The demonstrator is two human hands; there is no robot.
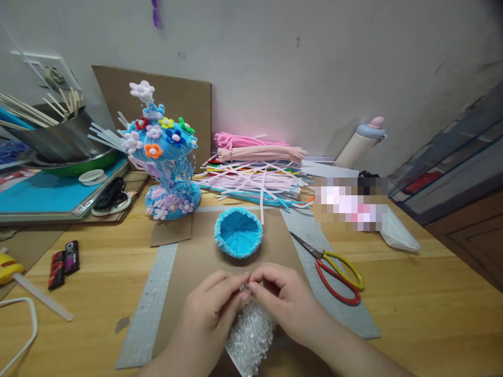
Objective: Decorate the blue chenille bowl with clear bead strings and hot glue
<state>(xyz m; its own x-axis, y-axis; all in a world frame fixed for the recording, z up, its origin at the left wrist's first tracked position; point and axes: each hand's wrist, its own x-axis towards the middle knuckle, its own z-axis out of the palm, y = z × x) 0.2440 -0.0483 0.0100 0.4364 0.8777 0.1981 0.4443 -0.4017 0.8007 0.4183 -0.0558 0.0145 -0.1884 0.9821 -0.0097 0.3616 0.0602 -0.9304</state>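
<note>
My left hand (214, 306) and my right hand (285, 301) meet fingertip to fingertip low in the middle of the head view. Both pinch the top end of a bunch of clear beads (251, 337), which hangs below the fingers; the exact spot gripped is too small to tell. Just beyond the hands, a blue fuzzy-rimmed bowl (238, 233) lies on the brown cardboard (196, 267). A blue decorated piece with colourful flowers (165, 152) stands upright farther back on the left.
Scissors (334, 269) with red and yellow handles rest on the grey mat (365, 319) at right. Pipe cleaners (255, 178) are stacked by the wall. A yellow glue gun (8, 268) and its white cord lie at far left. A bottle (359, 144) leans at the back right.
</note>
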